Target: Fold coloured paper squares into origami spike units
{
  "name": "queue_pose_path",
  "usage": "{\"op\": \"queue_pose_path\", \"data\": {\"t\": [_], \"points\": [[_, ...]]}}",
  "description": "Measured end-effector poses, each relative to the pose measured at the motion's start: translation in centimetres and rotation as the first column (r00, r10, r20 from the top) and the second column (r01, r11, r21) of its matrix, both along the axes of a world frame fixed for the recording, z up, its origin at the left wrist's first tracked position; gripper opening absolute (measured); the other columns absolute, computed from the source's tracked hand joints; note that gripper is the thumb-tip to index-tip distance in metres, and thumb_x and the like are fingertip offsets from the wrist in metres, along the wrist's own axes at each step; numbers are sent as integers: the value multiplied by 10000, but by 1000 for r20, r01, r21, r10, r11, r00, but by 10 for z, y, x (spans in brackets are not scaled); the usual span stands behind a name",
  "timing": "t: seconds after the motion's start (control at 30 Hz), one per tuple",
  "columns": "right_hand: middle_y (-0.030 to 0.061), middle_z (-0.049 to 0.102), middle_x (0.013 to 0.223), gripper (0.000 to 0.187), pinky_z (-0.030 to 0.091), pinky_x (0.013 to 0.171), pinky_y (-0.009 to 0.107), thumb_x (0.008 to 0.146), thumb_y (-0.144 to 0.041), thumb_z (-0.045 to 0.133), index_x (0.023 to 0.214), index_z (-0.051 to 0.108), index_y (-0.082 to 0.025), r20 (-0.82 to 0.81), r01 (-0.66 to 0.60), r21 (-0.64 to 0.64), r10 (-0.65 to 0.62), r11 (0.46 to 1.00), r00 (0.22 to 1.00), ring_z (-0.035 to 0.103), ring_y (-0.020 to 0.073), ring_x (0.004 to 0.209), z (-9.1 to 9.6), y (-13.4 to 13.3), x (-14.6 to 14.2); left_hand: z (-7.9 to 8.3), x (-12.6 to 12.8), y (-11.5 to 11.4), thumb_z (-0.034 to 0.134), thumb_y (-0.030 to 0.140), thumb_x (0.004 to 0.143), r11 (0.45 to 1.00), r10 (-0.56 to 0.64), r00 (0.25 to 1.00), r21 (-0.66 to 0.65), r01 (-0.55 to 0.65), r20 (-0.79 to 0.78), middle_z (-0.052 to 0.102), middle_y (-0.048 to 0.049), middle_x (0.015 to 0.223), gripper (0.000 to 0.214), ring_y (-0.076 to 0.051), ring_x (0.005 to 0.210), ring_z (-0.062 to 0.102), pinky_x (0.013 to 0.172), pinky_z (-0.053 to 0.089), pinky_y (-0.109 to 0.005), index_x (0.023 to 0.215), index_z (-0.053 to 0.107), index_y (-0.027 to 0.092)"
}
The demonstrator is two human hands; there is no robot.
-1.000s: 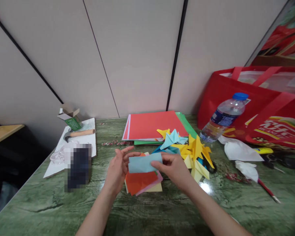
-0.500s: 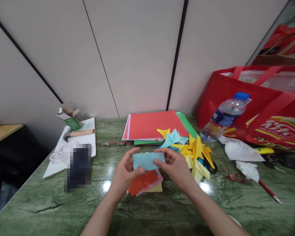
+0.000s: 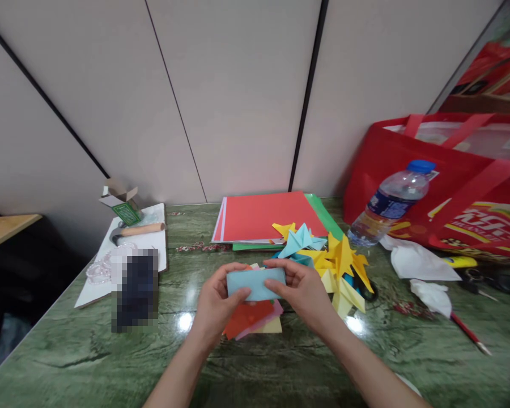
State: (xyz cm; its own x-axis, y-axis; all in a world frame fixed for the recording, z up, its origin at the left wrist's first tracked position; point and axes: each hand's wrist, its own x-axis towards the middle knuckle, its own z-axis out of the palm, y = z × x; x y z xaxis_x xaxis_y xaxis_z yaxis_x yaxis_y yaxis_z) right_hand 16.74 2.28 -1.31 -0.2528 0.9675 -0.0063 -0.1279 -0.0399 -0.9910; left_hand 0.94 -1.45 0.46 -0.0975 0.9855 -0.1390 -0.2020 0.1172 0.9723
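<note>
A light blue folded paper (image 3: 257, 283) is held level between both hands, above the table. My left hand (image 3: 219, 297) pinches its left end, thumb on the near face and fingers behind. My right hand (image 3: 300, 286) grips the right end the same way. Beneath it lies a small stack of coloured paper (image 3: 255, 320), with orange, pink and cream sheets showing, partly hidden by the hands. To the right of my right hand is a pile of folded paper pieces in yellow (image 3: 340, 255) and light blue (image 3: 301, 241).
Large red and green sheets (image 3: 263, 215) lie by the wall. On the right stand a tilted water bottle (image 3: 391, 201) and a red bag (image 3: 463, 187), with tissues (image 3: 425, 263) and a red pencil (image 3: 470, 334) nearer. A white board (image 3: 161, 252) at left holds a wooden-handled tool (image 3: 142, 229) and a small box (image 3: 127, 212).
The blue paper has come down slightly and sits more level. My left fingers have closed in on its left end, where they were looser before.
</note>
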Motion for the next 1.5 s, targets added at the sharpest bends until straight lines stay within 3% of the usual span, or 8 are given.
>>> {"op": "queue_pose_path", "data": {"t": [0.37, 0.7, 1.0, 1.23, 1.5], "points": [[54, 685, 847, 367, 513, 637, 278, 593, -211, 709, 944, 607, -180, -68, 3, -45, -6, 999, 998, 638, 175, 752, 3, -1, -1, 0, 0, 0, 709, 155, 616, 999, 20, 1000, 36, -20, 3, 648, 3, 770, 303, -99, 589, 570, 516, 554, -237, 877, 554, 166], [33, 678, 766, 328, 511, 605, 286, 595, -293, 727, 887, 624, -187, -60, 13, -39, -16, 999, 998, 630, 172, 696, 4, -1, -1, 2, 1, -1, 720, 179, 602, 999, 38, 999, 20, -38, -8, 662, -34, 849, 327, -119, 606, 590, 518, 564, -253, 900, 587, 156], [42, 674, 810, 300, 500, 599, 281, 633, -270, 695, 914, 631, -184, 7, -10, 2, 10, 1000, 1000, 615, 169, 697, 3, 0, 1, -1, 0, -1, 726, 194, 586, 999, 35, 999, -2, -35, -26, 648, -30, 814, 316, -126, 603, 578, 523, 565, -283, 870, 597, 152], [19, 660, 667, 202, 447, 489, 258, 648, -317, 679, 799, 677, -183, 103, 42, 30, -45, 999, 994, 560, 144, 548, 2, 0, 1, 0, 2, -1, 735, 201, 574, 1000, 5, 1000, -18, -6, -27, 648, -23, 795, 346, -138, 608, 572, 520, 541, -278, 890, 600, 157], [19, 671, 671, 177, 454, 492, 262, 640, -313, 681, 771, 688, -194, 123, 75, 42, -80, 996, 989, 569, 143, 544, 2, -1, 1, 0, 0, -1, 641, 308, 702, 999, 37, 996, 21, -35, -83, 661, -27, 680, 250, -116, 561, 550, 512, 433, -195, 896, 652, 151]]}}
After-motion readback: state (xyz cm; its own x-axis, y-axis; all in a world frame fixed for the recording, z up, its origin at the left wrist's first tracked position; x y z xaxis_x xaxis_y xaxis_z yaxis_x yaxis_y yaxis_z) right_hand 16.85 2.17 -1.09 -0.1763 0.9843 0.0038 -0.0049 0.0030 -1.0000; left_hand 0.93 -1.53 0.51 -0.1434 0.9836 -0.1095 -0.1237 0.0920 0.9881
